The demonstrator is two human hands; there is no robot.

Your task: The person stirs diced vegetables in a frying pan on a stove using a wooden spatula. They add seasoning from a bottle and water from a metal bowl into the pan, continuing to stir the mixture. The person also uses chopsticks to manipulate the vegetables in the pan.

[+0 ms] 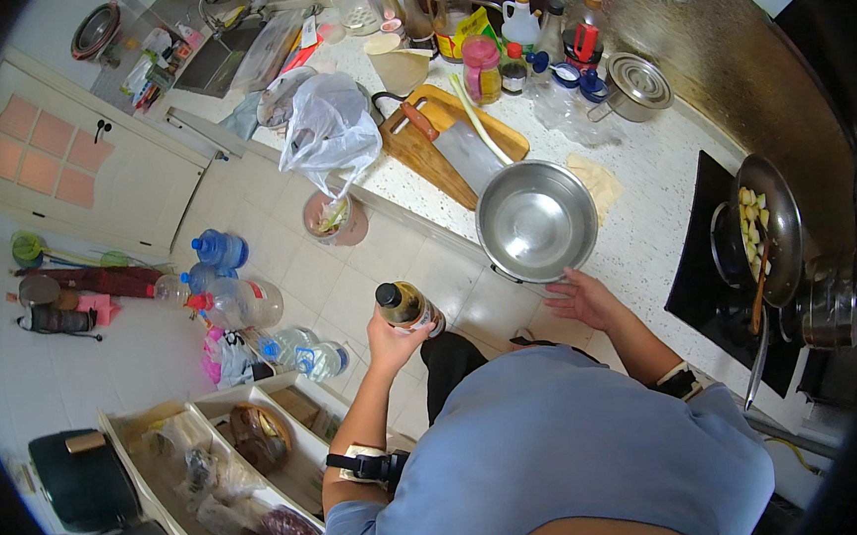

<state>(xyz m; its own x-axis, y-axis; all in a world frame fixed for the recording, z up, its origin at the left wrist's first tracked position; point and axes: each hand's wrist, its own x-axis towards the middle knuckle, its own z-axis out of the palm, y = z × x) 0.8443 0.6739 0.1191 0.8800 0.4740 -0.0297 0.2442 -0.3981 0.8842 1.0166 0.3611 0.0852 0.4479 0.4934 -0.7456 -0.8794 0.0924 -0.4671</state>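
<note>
My left hand grips a glass sauce bottle with a black cap and a printed label, held over the floor in front of my body. The fingers of my right hand are spread beside the near rim of a stainless steel basin. Whether the fingertips touch that rim I cannot tell. A thin layer of shiny liquid may lie in the basin, which stands at the counter's front edge. Behind it, a cleaver and a green onion stalk rest on a wooden cutting board.
On the black cooktop at right, a wok holds pale diced food and a wooden spatula. Several condiment bottles line the wall. A plastic bag sits on the counter above a waste bin. Open drawers extend at lower left.
</note>
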